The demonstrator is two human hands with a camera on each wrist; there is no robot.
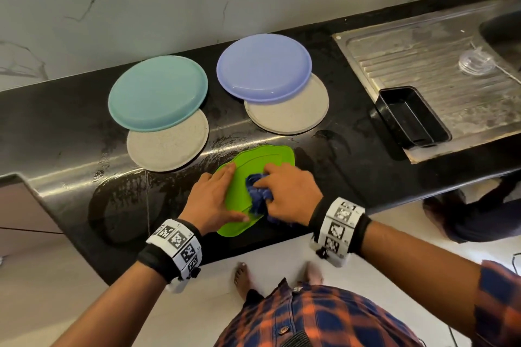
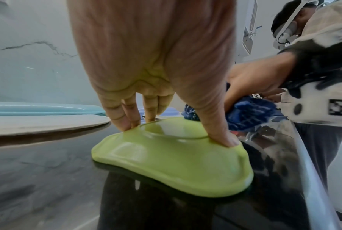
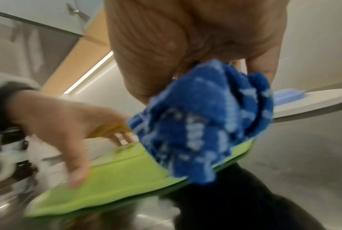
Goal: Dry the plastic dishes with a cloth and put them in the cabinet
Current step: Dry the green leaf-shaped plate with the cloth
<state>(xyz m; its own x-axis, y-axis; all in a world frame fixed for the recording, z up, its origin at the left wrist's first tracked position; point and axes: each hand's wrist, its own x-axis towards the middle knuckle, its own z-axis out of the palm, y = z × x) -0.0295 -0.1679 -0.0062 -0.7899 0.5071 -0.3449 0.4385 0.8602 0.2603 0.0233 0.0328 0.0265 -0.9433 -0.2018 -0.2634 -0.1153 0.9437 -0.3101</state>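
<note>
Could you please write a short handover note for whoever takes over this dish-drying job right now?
Left hand: fingers straight, pressing the green plate upside down on the counter.
Right hand: grips the blue cloth, wiping that plate.
Waiting behind: teal plate, blue plate, each overlapping a grey plate.
Done: nothing visibly stored.
Left: finish drying, store all five.

Orange-navy plaid shirt (image 1: 324, 315), black wristbands w/ b&w marker tags (image 1: 339, 227)

Five plates (image 1: 158, 93), one cloth (image 1: 258, 191), one black tray (image 1: 411, 117), one clear lid (image 1: 476, 62).
</note>
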